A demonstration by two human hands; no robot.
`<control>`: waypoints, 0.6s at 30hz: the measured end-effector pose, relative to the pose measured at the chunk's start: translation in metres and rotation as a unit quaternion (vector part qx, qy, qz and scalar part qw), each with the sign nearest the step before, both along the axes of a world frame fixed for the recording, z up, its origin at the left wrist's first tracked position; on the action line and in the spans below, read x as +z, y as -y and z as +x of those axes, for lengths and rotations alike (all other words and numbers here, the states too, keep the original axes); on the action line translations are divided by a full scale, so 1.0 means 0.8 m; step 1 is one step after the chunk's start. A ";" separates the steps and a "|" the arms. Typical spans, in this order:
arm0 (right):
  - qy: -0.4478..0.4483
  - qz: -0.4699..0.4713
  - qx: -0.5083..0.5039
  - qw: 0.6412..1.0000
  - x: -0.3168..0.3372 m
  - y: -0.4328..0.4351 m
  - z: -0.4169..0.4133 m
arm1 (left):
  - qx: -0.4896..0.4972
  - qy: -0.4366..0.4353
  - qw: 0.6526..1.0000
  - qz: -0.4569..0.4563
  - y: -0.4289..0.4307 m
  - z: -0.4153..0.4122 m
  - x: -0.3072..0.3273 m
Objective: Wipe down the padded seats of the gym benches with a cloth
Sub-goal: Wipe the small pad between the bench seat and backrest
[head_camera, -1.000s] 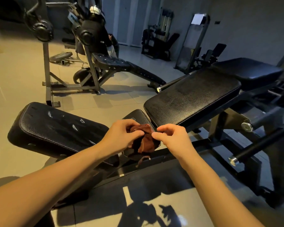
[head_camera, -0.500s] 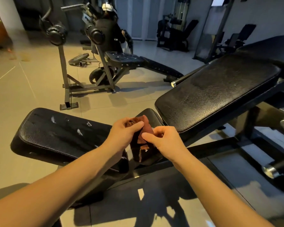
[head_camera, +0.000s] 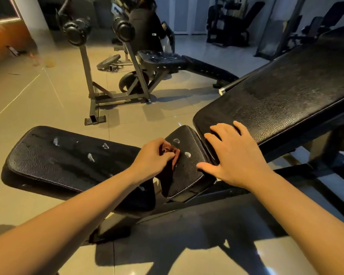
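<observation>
On the small seat pad [head_camera: 187, 167], right under the left hand [head_camera: 155, 157], the wiping step looks to be just starting. The left hand is clenched around a bunched reddish-brown cloth [head_camera: 172, 155] and presses it on the near left part of this pad. Only a little of the cloth shows past the fingers; the rest is hidden in the fist.

Just to the right of that grip, the right hand [head_camera: 234, 153] is spread flat and holds nothing. Its thumb lies on the small seat pad and its fingers reach over the gap onto the lower edge of the inclined back pad [head_camera: 276, 92]. I judge it is there to steady the bench.

Two pale worn spots sit on the pad just past the cloth. To the left of the grip lies a long flat pad [head_camera: 68, 161] with similar spots.

The next move probably calls for sweeping the cloth across the small pad with firm pressure, and perhaps opening the cloth wider to cover more surface.
</observation>
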State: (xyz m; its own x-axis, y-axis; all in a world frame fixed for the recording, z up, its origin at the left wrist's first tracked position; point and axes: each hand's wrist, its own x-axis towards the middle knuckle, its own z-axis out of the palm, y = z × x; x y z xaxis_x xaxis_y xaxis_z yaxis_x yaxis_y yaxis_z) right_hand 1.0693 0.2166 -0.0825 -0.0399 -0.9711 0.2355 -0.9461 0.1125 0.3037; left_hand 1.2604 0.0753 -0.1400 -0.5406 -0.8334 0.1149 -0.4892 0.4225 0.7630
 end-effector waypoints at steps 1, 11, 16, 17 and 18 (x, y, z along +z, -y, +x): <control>-0.007 0.008 0.003 1.000 -0.001 0.001 -0.002 | -0.006 -0.009 1.000 -0.004 -0.003 0.001 0.000; -0.069 0.066 0.022 0.995 -0.004 0.003 -0.011 | -0.093 -0.045 0.988 -0.111 -0.069 0.003 -0.010; -0.060 0.052 0.026 0.997 -0.007 0.003 -0.011 | -0.003 -0.047 0.998 -0.044 0.018 -0.046 0.004; -0.058 0.051 0.027 0.997 -0.007 0.002 -0.011 | 0.025 -0.041 0.998 -0.037 0.035 -0.052 0.002; -0.056 0.051 0.026 0.997 -0.007 0.002 -0.009 | 0.049 -0.036 0.998 -0.034 0.046 -0.055 0.001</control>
State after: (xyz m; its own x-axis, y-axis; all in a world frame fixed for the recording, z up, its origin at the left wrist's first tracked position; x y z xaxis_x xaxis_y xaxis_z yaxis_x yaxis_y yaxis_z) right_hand 1.0619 0.2148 -0.0878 0.0322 -0.9902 0.1360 -0.9095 0.0274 0.4149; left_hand 1.2160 0.0386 -0.1391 -0.4457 -0.8707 0.2080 -0.4750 0.4270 0.7694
